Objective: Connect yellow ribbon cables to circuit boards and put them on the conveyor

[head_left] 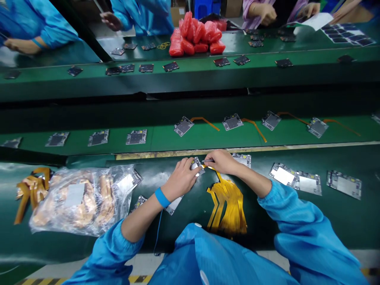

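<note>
My left hand [181,179], with a blue wrist strap [162,197], is closed on a small circuit board [197,165] at the table's far edge. Pinched in my right hand [222,161] is a thin dark pen-like tool [208,160], its tip at the board's right edge. A strip of orange flex cable [212,169] runs from near that edge under my right hand. Below lies a fanned pile of orange flex cables [230,202]. Another board [174,205] is partly covered by my left forearm.
A plastic bag of flex cables [80,202] lies left, loose cables [32,190] beside it. Boards [344,184] rest at right. Beyond the table edge, a green belt [160,138] carries several boards, some with cables. Red bundles [196,35] and co-workers' hands [263,14] are across.
</note>
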Motion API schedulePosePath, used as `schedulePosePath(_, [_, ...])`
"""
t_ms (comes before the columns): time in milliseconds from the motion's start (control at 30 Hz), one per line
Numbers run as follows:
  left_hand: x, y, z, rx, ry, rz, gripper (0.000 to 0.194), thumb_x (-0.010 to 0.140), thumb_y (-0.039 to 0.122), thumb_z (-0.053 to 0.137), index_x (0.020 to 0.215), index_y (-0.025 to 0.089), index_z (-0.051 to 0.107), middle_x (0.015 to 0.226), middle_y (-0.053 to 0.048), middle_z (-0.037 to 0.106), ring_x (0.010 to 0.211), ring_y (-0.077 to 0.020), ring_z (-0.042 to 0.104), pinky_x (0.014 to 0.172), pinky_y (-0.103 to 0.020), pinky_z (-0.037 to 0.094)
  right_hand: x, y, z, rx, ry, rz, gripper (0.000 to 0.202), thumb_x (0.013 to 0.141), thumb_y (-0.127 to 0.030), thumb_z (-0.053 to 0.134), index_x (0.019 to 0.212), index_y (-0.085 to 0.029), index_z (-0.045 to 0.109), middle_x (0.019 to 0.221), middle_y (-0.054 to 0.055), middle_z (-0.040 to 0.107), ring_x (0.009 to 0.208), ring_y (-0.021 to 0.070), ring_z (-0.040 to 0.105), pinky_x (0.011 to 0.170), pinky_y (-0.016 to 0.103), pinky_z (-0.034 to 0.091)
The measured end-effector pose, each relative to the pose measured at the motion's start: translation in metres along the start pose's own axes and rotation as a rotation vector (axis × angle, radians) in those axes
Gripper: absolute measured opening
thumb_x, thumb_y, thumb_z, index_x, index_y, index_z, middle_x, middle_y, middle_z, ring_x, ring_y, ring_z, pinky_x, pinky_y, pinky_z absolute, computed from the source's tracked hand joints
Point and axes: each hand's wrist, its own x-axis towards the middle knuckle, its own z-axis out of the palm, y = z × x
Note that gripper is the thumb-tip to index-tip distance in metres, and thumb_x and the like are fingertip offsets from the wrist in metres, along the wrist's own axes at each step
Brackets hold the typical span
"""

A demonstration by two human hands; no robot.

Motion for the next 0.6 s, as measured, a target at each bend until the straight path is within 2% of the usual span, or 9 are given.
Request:
schedulePosePath(367, [0.0010,0.0020,-0.0008,0.031,-0.035,0.004,0.044,0.095,0.014,0.056,0.137,0.022,0.064,0.139,-0.022,0.051,0.125,-0.0364,0.049,0.102,-0.054,0.047,0.0019,0.0000,0.0049,-0.031,0.001,0.007,0.016,0.096,-0.029,0.066,0.098,-0.025,0.082,0.093,0.003,0.081,0.090,0.0205,0.072,0.067,0.027,0.035])
schedulePosePath(600, [0.0045,0.0052,-0.0043,0.078,-0.076,0.005,0.043,0.100,0.019,0.049,0.139,0.027,0.064,0.139,-0.021,0.050,0.124,-0.0367,0.049,0.100,-0.054,0.046,0.0008,-0.0010,0.0040,-0.031,-0.017,0.002,0.017,0.097,-0.029,0.065,0.099,-0.024,0.082,0.098,0.004,0.081,0.093,0.0214,0.072,0.068,0.027,0.037])
